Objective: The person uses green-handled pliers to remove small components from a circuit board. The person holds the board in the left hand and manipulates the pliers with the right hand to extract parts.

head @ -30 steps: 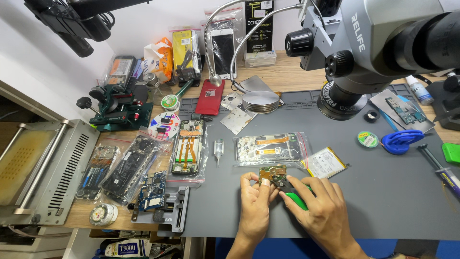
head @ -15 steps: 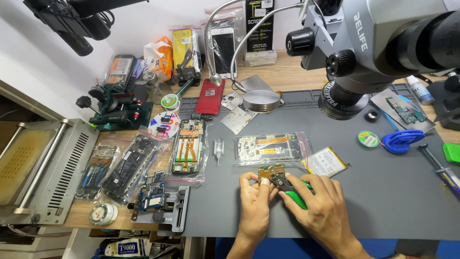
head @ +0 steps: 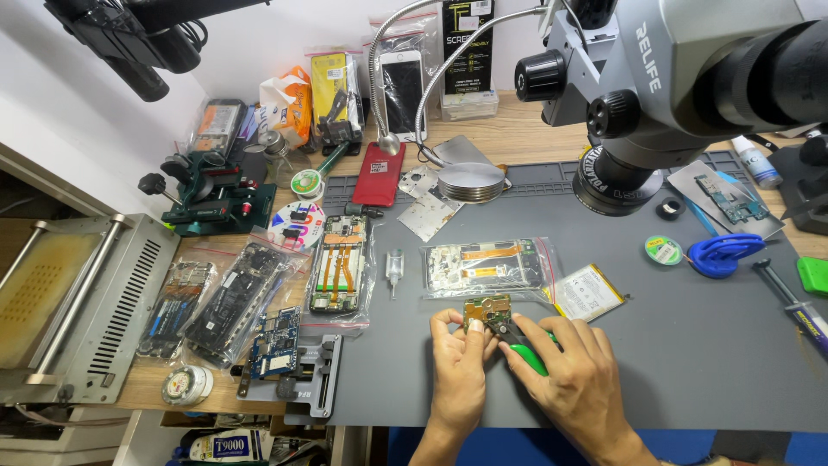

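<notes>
A small green-and-gold circuit board (head: 486,310) is pinched in my left hand (head: 459,362), held just above the grey work mat (head: 690,345) near its front edge. My right hand (head: 576,380) grips a green-handled tool (head: 528,355); its dark tip rests on the board's right side. The two hands touch each other around the board. Just behind them lies an opened phone frame in a clear bag (head: 487,265), with a flat battery (head: 588,291) to its right.
A large grey microscope (head: 664,78) hangs over the mat at the back right. Bagged phone parts (head: 338,263), a board holder (head: 289,362) and a metal box (head: 78,302) fill the left. A blue tool (head: 723,253) and solder wick reel (head: 662,250) lie right.
</notes>
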